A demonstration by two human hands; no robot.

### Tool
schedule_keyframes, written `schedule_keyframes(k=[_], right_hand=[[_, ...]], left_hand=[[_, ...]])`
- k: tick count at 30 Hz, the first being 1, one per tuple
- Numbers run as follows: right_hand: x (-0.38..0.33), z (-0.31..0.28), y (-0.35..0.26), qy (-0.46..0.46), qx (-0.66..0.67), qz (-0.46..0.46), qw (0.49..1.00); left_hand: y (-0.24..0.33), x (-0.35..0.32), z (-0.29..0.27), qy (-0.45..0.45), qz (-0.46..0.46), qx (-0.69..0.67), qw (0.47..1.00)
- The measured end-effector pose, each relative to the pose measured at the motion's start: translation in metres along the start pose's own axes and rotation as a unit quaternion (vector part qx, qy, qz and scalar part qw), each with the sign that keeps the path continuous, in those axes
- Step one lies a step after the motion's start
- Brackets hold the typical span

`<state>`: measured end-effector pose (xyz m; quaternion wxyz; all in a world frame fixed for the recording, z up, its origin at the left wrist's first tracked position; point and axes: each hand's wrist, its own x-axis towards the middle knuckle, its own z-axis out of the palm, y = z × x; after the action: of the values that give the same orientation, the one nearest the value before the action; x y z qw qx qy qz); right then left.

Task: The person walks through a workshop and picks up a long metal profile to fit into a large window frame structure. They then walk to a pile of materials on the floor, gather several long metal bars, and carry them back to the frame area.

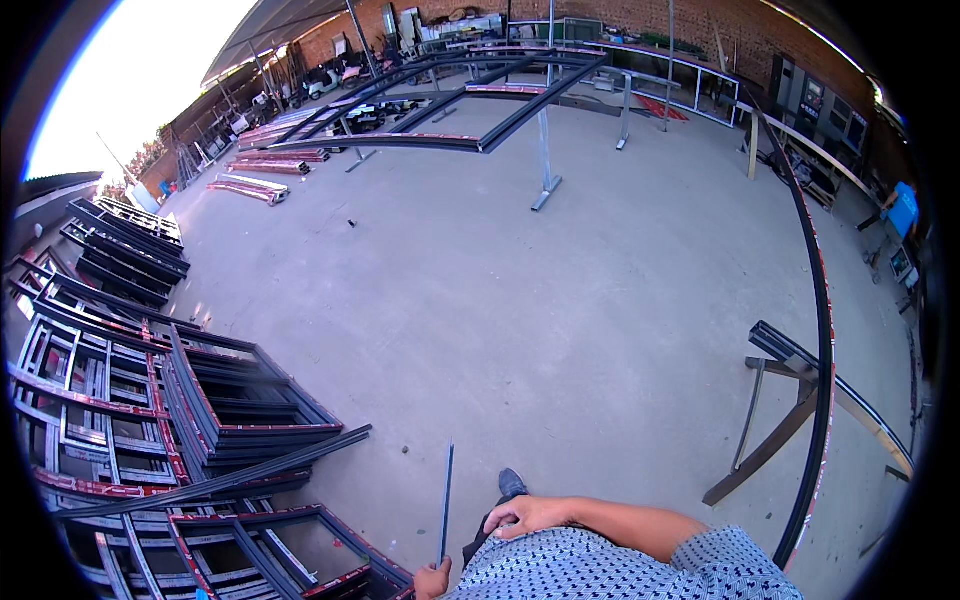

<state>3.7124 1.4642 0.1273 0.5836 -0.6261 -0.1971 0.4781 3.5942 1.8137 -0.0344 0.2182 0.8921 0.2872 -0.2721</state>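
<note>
Low at the waist, left hand (432, 579) fingers grip a thin rod (446, 505); right hand (528, 516) rests curled.

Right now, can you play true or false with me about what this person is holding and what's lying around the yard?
1. The left hand grips a thin dark metal strip that points upward. True.
2. The right hand holds a hammer. False: it holds no tool and rests against the person's own body, above the patterned shirt.
3. Dark window frames are stacked on the ground at the person's left. True.
4. The floor is green grass. False: it is bare grey concrete.
5. A big dark frame lies on metal stands farther off. True.
6. The wall at the back is painted blue. False: it is reddish brick.
</note>
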Motion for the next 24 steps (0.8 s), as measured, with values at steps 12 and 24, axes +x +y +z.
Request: schedule_keyframes(k=[12, 24], right_hand=[[0.147, -0.227, -0.128, -0.007, -0.003, 0.043, 0.999], [0.390, -0.483, -0.265, -0.177, -0.065, 0.012, 0.982]], left_hand=[[0.309, 0.214, -0.222, 0.016, 0.141, -0.074, 0.987], [0.313, 0.370, -0.270, -0.007, -0.140, -0.083, 0.987]])
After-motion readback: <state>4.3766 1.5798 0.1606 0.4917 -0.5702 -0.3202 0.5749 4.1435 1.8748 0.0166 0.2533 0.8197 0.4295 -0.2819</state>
